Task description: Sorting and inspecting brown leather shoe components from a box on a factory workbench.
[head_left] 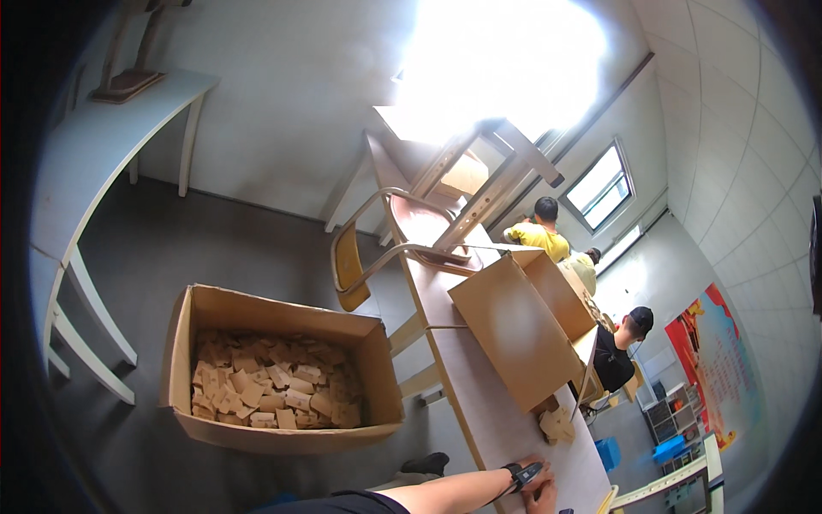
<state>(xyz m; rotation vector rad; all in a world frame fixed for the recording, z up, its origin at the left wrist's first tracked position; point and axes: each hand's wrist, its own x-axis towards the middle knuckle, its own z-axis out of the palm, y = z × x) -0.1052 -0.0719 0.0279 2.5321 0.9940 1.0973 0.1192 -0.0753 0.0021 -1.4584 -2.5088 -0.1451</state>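
Head view, tilted, read from left to right. At nine o'clock an open cardboard box (282, 377) sits on the grey floor, its bottom covered with small tan folded card pieces (270, 390). Right of it a long pale table (505, 420) runs from the middle of the picture down to five o'clock. A chair (385, 248) lies upended on its far end, and a second, closed carton (522, 321) rests tilted across its middle.

Just below that carton, at four o'clock, a small heap of loose tan pieces (556, 424) lies on the table. One forearm with a dark wrist strap comes in from the lower edge, and its hand (541, 488) rests on the table at five o'clock. The heap lies toward twelve o'clock from that hand, near but apart from it, with no clear long axis. The picture's edge cuts the hand off, so I cannot tell which hand it is, nor whether the fingers are spread or closed. No other hand of the wearer shows. Three other people (616, 343) sit further along, at three o'clock.
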